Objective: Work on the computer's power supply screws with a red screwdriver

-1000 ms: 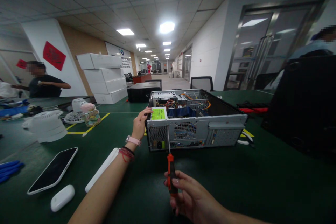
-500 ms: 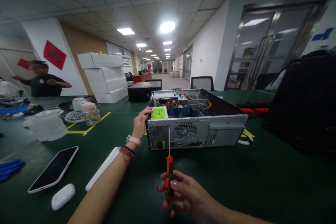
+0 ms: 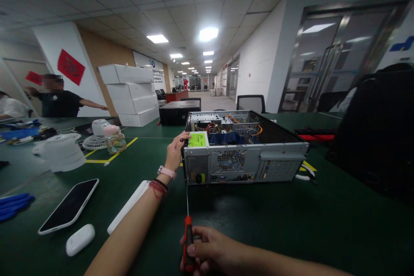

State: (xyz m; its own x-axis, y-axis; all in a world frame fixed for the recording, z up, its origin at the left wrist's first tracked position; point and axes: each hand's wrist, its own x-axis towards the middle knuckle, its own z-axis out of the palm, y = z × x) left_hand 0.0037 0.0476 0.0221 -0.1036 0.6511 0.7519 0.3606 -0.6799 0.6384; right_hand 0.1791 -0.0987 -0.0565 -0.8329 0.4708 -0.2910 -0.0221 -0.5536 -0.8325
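Observation:
A computer case (image 3: 241, 159) lies on its side with its top uncovered and its rear panel facing me. At its near left corner sits a power supply with a yellow-green label (image 3: 198, 139). My left hand (image 3: 174, 150) grips that corner, its fingers bent over the top edge beside the label. Below, my right hand (image 3: 207, 250) is closed around the red and black handle of a screwdriver (image 3: 188, 241). The screwdriver's thin shaft points up and away, with its tip near the case's lower left corner. Whether the tip touches the case I cannot tell.
On the green table (image 3: 258, 224), a phone (image 3: 69, 207), a white earbud case (image 3: 80, 240) and a long white object (image 3: 129, 207) lie left. Small fans and a jar (image 3: 115, 141) stand beyond. A black bag (image 3: 371, 138) is at right. A person (image 3: 61, 99) is far left.
My right hand has moved left and down with the screwdriver, whose tip has dropped from the rear panel to the lower left corner. My left hand keeps its place on the case.

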